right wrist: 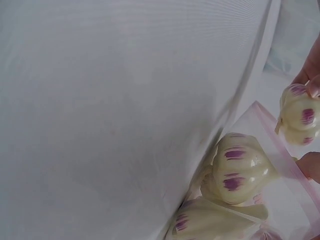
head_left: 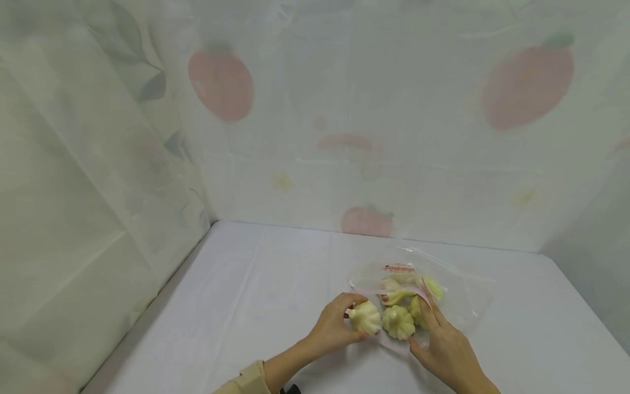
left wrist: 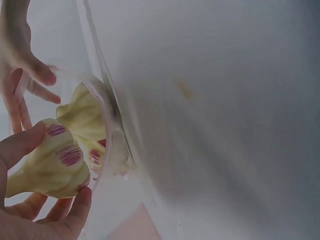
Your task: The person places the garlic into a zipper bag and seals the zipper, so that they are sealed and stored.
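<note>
My left hand [head_left: 337, 324] holds a cream-coloured garlic bulb [head_left: 366, 318] between thumb and fingers at the left side of a clear plastic bag's mouth. In the left wrist view this bulb [left wrist: 52, 162] shows purple streaks. My right hand [head_left: 447, 350] is at the bag's opening, its fingers spread and fairly straight against the pink-edged rim. The clear bag [head_left: 465, 298] lies on its side with several garlic bulbs in and at its mouth, one of them a bulb [head_left: 398, 322] between the two hands. In the right wrist view, another streaked bulb [right wrist: 240, 169] shows beside the bag's rim [right wrist: 285, 142].
A white-covered table [head_left: 275, 273] carries the bag. Behind it hangs a pale curtain [head_left: 418, 180] printed with red fruit, and a second sheet [head_left: 98, 219] closes off the left side. A dark object [head_left: 291, 389] shows beside the left forearm at the front.
</note>
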Action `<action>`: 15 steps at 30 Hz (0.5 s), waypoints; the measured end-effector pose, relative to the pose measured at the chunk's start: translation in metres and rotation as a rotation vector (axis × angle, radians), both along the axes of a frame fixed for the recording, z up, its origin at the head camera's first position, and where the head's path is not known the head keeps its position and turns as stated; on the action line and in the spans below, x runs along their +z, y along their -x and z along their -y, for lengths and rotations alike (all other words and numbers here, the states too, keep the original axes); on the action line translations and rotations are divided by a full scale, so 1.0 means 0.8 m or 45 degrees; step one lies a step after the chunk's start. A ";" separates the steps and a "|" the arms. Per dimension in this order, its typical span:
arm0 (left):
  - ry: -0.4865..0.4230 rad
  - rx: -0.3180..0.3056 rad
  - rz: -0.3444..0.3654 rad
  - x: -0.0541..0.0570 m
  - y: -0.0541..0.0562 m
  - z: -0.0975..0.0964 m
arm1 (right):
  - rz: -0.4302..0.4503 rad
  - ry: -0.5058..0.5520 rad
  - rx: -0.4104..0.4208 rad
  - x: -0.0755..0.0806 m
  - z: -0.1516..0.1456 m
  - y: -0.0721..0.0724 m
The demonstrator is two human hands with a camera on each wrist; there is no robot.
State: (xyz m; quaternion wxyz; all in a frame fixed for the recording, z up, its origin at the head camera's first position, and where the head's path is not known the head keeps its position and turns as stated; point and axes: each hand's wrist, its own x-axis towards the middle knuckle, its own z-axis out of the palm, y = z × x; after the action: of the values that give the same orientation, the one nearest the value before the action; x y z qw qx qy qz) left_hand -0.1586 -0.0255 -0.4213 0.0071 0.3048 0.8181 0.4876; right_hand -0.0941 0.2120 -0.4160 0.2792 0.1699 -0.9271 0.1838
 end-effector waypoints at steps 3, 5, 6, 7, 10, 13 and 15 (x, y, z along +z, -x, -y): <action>0.011 -0.004 -0.030 -0.002 -0.001 -0.005 | -0.003 0.000 0.003 0.000 0.000 0.000; 0.037 -0.002 -0.067 -0.002 -0.001 -0.008 | -0.006 0.000 0.006 0.000 0.000 -0.001; 0.061 0.003 -0.092 -0.003 -0.001 -0.009 | -0.008 0.000 0.007 0.000 0.001 -0.001; 0.083 0.007 -0.120 -0.003 -0.001 -0.011 | -0.011 -0.001 0.006 0.000 0.001 -0.001; 0.160 0.019 -0.223 -0.003 -0.001 -0.015 | -0.016 -0.003 0.004 -0.001 0.001 0.000; 0.241 0.037 -0.331 -0.001 -0.001 -0.019 | -0.023 -0.004 0.012 -0.001 0.001 0.000; 0.290 0.047 -0.381 0.001 -0.001 -0.022 | -0.028 -0.001 0.024 -0.002 0.001 0.001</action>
State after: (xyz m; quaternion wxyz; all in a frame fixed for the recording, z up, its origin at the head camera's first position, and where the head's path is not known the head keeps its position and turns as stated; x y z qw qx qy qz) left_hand -0.1575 -0.0075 -0.4207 -0.0894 0.3561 0.8653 0.3412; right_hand -0.0946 0.2113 -0.4172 0.2875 0.1807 -0.9224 0.1840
